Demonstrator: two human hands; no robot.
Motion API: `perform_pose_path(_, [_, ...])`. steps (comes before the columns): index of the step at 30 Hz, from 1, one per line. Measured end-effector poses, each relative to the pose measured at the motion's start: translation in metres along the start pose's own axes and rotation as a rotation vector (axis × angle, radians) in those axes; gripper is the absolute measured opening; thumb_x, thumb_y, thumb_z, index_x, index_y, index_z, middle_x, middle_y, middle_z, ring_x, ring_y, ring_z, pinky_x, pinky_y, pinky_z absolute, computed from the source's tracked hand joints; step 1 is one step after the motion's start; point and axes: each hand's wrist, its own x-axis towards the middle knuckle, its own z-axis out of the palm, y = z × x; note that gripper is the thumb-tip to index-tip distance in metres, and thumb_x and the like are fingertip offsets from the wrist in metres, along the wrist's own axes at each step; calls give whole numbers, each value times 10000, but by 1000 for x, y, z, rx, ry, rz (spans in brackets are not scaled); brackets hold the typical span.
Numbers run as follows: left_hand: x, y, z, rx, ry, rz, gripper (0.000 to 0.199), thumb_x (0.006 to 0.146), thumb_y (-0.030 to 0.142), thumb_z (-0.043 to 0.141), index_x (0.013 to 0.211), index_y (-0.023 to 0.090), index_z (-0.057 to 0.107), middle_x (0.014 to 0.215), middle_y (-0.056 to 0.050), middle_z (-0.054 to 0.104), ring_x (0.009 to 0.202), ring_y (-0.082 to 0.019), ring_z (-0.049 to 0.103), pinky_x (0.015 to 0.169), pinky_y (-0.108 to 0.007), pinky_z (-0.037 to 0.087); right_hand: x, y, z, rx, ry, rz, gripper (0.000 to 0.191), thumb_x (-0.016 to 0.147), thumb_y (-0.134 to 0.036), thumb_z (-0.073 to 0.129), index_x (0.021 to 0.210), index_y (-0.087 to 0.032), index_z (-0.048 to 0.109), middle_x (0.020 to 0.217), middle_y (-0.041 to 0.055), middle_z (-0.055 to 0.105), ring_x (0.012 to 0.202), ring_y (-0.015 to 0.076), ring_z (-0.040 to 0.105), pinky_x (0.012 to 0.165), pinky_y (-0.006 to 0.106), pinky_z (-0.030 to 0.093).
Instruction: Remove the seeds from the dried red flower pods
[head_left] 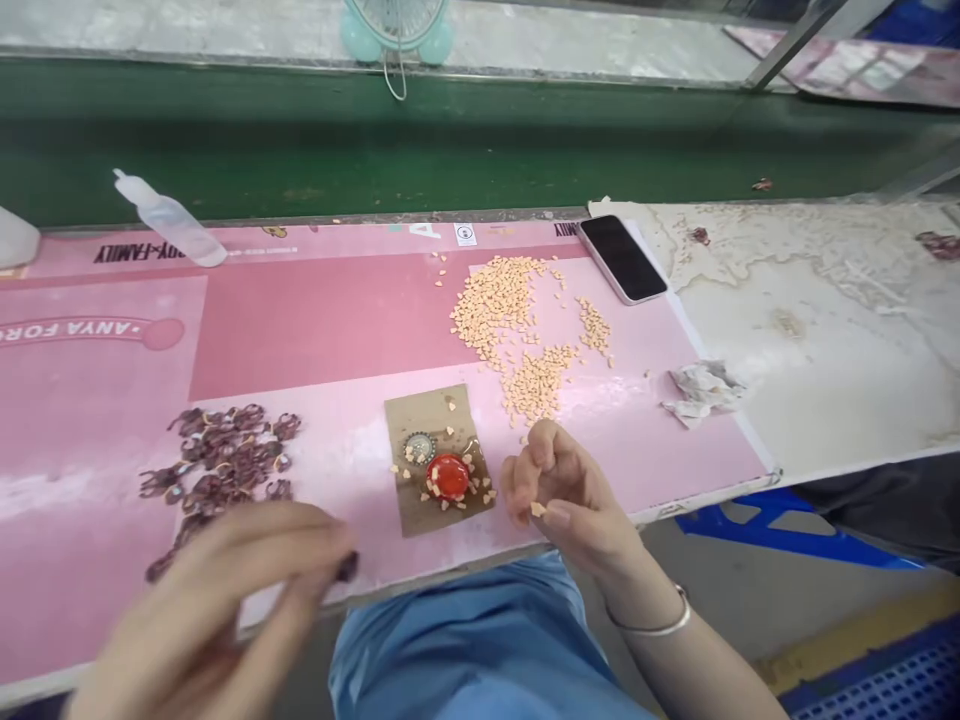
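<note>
My left hand, blurred, is closed in a pinch on a small dark purple piece at its fingertips. It hovers in front of a pile of dark purplish clip-like pieces. Between thumb and finger of my right hand is a small beige piece; the other fingers are curled. Left of that hand, on a brown card, lie a red shallow cap and a grey ridged cap, with several beige pieces in and around them. Behind the right hand spreads a heap of similar beige pieces.
A pink mat covers the table. A phone and a crumpled tissue lie to the right. At the back left lies a clear squeeze bottle. A small fan stands beyond the green ledge.
</note>
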Motion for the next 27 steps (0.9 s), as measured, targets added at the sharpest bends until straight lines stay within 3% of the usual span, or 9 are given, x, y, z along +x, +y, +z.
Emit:
perform_pose_path(3, [2,35,38,-158,-157,11,250,960,109,687,1034,306,821,867,10,770,731,-120,747,619,-152,601,-2,-3,9,-123,-39,-140,299,979,-395,818,991,-297,536,744,-41,720,645,141,659,593,247,604])
perform_pose_path(7, [1,45,65,-335,-189,-103,293,963,73,648,1038,303,814,873,22,774,682,-93,751,638,-121,617,-5,-1,19,-278,-47,-303,198,1040,-345,736,1047,-298,543,787,-17,763,732,165,714,718,311,662])
perform_pose_path(11, [-4,42,71,-328,-148,-135,288,955,86,661,1027,310,827,907,22,798,707,-82,750,671,-97,613,-7,6,23,-350,-15,-348,186,1035,-301,729,1059,-289,545,816,-5,794,766,166,737,800,336,673])
perform_pose_path(15, [-6,44,73,-360,-149,-153,343,964,82,657,1083,352,832,924,34,796,775,-78,757,731,-94,619,-7,7,25,-456,-42,-405,314,916,-86,744,1062,-274,538,850,5,820,752,150,764,796,306,673])
perform_pose_path(21, [-8,42,74,-346,-139,-161,347,991,96,642,1123,364,818,957,35,788,837,-79,764,753,-93,618,-3,4,26,-661,-48,-506,346,865,-33,723,1064,-264,557,843,24,830,762,166,793,695,273,678])
perform_pose_path(27, [-15,33,75,-299,-48,-180,172,997,179,727,1064,321,796,978,34,789,900,-82,771,794,-80,604,-9,11,21,-547,30,-448,391,828,8,756,1072,-263,614,892,10,828,820,178,792,757,316,692])
